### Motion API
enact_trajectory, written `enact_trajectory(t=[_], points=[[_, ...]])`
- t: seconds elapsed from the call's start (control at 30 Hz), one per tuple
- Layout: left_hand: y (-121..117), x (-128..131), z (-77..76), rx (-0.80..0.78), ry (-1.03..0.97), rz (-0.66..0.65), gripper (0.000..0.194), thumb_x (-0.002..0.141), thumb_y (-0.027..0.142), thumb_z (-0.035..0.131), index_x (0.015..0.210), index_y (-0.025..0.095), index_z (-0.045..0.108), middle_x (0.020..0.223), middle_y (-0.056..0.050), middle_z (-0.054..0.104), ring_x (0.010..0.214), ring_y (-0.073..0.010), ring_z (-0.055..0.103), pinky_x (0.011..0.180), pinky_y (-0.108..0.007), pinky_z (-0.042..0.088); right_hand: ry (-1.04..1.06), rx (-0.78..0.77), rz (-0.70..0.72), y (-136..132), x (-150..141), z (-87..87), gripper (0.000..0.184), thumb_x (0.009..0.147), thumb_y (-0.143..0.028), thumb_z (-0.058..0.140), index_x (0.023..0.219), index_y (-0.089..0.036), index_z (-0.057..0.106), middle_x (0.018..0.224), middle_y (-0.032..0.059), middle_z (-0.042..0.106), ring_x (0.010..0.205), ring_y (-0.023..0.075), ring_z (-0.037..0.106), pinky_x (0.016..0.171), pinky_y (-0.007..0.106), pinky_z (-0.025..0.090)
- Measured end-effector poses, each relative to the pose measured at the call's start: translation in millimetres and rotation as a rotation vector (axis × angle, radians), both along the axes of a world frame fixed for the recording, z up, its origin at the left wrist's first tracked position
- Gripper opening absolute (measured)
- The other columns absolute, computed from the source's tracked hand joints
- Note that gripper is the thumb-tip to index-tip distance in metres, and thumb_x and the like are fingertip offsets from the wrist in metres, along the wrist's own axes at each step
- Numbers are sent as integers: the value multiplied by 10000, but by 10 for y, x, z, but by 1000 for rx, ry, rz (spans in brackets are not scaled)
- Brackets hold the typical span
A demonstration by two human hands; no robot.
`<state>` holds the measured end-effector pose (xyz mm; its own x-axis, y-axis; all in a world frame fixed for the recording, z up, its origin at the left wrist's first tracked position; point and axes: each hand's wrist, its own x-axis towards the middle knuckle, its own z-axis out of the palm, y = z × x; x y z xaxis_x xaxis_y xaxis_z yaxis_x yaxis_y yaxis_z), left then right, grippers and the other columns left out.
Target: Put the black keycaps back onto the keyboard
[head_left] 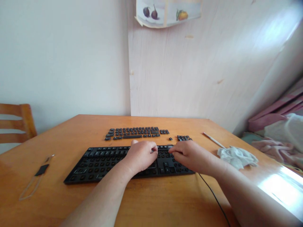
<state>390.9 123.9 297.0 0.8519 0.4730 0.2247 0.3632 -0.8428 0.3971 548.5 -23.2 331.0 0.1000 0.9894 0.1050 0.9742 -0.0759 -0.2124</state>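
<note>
Left hand [142, 156] is over the middle of the black keyboard [101, 164], fingers curled, fingertips turned toward its upper right part; cannot tell whether they pinch anything. Right hand [186, 154] is over the keyboard's right end, thumb and index finger close together near the top edge, pointing left; grip also cannot be told. Hands near each other, not touching, keyboard directly beneath both.

Keyboard lies flat on the wooden table [146, 201], slightly skewed. Upper rows at left carry caps; rows below show bare switches. Black cable [214, 192] runs on the table beside the right forearm, toward the near edge.

Beyond the hands, toward the wall: a large block of loose keycaps [139, 130] in rows, long spacebar cap [132, 136] in its nearest row. Just right of it, a short row of small caps [164, 131]; then a single keycap [170, 138] apart, and a cluster of caps [184, 137] behind the right hand.

Farther right: crumpled white cloth [236, 156], thin white stick [214, 140] with its near end by it. Far left: wire tool [42, 170] with black handle, well apart from the left hand.
</note>
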Motion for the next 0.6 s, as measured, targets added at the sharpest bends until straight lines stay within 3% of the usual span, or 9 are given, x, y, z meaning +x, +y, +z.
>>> enact_trajectory(t=[0.13,0.2,0.37,0.6], points=[[11,-9,-4,62,14,10,188,850,313,511,794,249,678,752,-3,715,712,-190,617,830,-382,324,56,161,-129,115,306,-26,313,863,-197,456,996,-187,740,989,63,741,898,189,648,791,278,449],[12,-14,-6,87,13,22,198,860,310,502,792,247,677,747,-7,713,701,-189,609,836,-394,313,30,163,-173,173,434,-36,316,871,-211,452,1001,-175,737,1010,74,739,923,194,650,804,285,454],[7,-22,-6,111,7,31,218,875,305,485,780,239,670,738,-14,707,710,-183,601,845,-396,299,-117,48,-187,375,634,-76,347,836,-181,477,1075,-163,728,1069,103,721,980,215,642,850,304,443],[15,-17,-18,134,-15,35,222,875,299,475,762,235,655,742,-3,707,702,-171,593,823,-381,293,-184,-123,-246,704,841,-227,368,808,-214,549,1137,-218,715,1045,90,723,911,222,659,768,296,474]])
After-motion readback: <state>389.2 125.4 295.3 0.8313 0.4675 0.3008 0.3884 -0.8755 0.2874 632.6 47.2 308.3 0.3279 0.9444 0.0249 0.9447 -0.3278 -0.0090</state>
